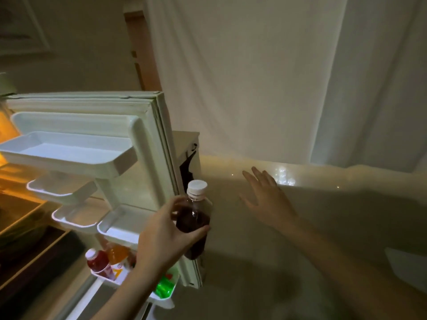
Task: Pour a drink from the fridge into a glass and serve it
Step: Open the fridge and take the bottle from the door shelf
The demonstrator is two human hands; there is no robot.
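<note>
My left hand [166,234] grips a clear plastic bottle [194,218] of dark red drink with a white cap, held upright just past the outer edge of the open fridge door [129,139]. My right hand [265,199] is stretched out over the pale counter [323,227], fingers spread, holding nothing. Just beyond its fingertips something shiny like a glass [283,176] glints at the counter's back edge; it is too dim to tell its shape.
The door's shelves are white; the lowest one holds a red bottle [98,262], an orange bottle [117,255] and a green one [165,285]. The lit fridge interior [13,199] is at far left. White curtains [254,77] hang behind the counter.
</note>
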